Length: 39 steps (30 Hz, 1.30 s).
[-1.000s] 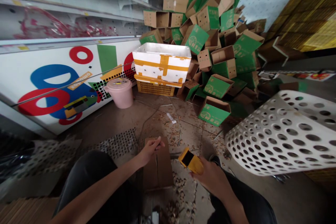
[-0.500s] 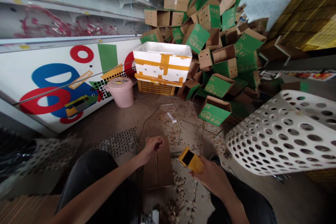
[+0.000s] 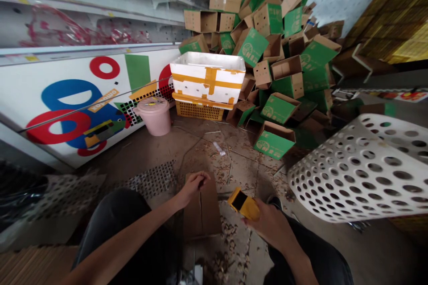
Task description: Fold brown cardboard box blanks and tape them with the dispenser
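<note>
A closed brown cardboard box [image 3: 202, 213] lies low between my knees, with a seam running along its top. My left hand [image 3: 194, 188] hovers over the box's far end, its fingers curled together; whatever is in them, if anything, is hidden. To the right of the box, my right hand [image 3: 269, 222] grips a boxy yellow object [image 3: 249, 207] with a dark rectangular opening, whose exact kind I cannot make out. That object is held above the floor, apart from the box.
A white perforated basket [image 3: 351, 173] stands at the right. Ahead are a pink lidded bucket [image 3: 155, 118], a taped white foam box [image 3: 207, 80] on a yellow crate [image 3: 197, 111], and a heap of green-and-brown cartons [image 3: 276, 140]. Small debris [image 3: 230, 240] litters the floor.
My left hand has shifted very slightly. The yellow object stays in my right hand at nearly the same spot, and the view has moved a little.
</note>
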Tool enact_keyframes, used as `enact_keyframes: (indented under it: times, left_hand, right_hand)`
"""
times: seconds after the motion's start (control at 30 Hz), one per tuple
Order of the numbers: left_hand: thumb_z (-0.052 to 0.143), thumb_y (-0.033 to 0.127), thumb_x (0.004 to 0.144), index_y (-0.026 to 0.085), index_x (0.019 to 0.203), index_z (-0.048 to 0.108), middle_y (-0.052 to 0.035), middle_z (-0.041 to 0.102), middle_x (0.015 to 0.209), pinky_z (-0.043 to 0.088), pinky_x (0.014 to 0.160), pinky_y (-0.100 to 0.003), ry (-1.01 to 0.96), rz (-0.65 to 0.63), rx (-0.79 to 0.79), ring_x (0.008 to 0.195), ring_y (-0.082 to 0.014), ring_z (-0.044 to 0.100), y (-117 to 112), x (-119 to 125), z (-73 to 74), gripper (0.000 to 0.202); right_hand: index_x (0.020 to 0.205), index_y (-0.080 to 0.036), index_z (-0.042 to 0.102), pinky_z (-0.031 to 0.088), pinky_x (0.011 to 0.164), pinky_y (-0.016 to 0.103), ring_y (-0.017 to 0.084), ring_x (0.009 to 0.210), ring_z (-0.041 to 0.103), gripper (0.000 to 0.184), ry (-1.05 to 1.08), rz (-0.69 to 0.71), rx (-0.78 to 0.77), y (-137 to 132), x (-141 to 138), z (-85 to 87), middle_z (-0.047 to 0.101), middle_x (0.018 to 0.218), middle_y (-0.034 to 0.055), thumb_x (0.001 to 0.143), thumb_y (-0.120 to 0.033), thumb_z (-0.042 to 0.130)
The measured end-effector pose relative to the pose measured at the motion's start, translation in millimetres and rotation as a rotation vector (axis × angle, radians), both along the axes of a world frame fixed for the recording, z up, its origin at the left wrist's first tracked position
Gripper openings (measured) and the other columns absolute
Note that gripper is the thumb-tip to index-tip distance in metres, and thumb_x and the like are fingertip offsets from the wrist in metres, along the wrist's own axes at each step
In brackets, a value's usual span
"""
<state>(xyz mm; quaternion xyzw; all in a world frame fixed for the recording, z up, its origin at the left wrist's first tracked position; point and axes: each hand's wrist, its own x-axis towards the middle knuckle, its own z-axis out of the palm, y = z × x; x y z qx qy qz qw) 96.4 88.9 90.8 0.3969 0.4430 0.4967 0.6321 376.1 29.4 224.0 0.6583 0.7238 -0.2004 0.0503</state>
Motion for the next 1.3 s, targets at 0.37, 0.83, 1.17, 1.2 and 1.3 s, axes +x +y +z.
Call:
enact_keyframes:
  times: [0.37,0.83,1.17,1.2,1.3]
  left_hand:
    - [0.063,0.048,0.076,0.017,0.084,0.069,0.0045,0.047,0.065,0.029,0.052,-0.023,0.074,0.01,0.031,0.055,-0.0095,0.041,-1.2,1.4,6.1,0.033]
    - [0.061,0.055,0.081,0.017,0.084,0.067,0.0051,0.046,0.064,0.028,0.051,-0.023,0.142,0.006,0.098,0.053,-0.0092,0.039,-1.9,2.1,6.5,0.038]
    - [0.034,0.097,0.076,0.019,0.053,0.056,0.0024,0.039,0.049,0.025,0.052,-0.027,0.34,0.169,0.091,0.051,-0.0112,0.037,12.2,-4.1,1.2,0.084]
    - [0.037,0.097,0.075,0.018,0.058,0.06,0.0031,0.039,0.05,0.024,0.052,-0.027,0.323,0.17,0.089,0.051,-0.0111,0.036,13.9,-5.8,1.2,0.084]
    - [0.053,0.09,0.076,0.016,0.085,0.071,0.0065,0.038,0.055,0.024,0.051,-0.024,0.243,0.14,0.129,0.051,-0.0101,0.034,15.3,-8.8,0.8,0.076]
  right_hand:
    - [0.116,-0.021,0.067,0.042,0.074,0.033,0.033,0.099,0.073,0.042,-0.038,0.023,0.012,2.2,4.4,-11.2,0.077,0.101,0.0115,0.083,-0.047,0.07]
    - [0.117,-0.02,0.067,0.041,0.074,0.033,0.033,0.1,0.073,0.044,-0.016,0.023,-0.009,1.7,4.7,-10.4,0.076,0.102,0.0127,0.081,-0.044,0.07]
    - [0.114,-0.023,0.068,0.039,0.072,0.031,0.031,0.096,0.073,0.041,0.034,0.024,-0.002,2.6,9.4,-13.1,0.077,0.1,0.0095,0.078,-0.043,0.072]
    - [0.114,-0.022,0.068,0.04,0.072,0.032,0.031,0.096,0.073,0.04,0.034,0.025,0.0,2.4,9.5,-12.7,0.077,0.101,0.0097,0.079,-0.043,0.071]
    - [0.118,-0.021,0.068,0.041,0.076,0.033,0.033,0.101,0.072,0.043,0.018,0.02,-0.01,1.7,9.1,-11.1,0.076,0.106,0.0115,0.08,-0.042,0.07]
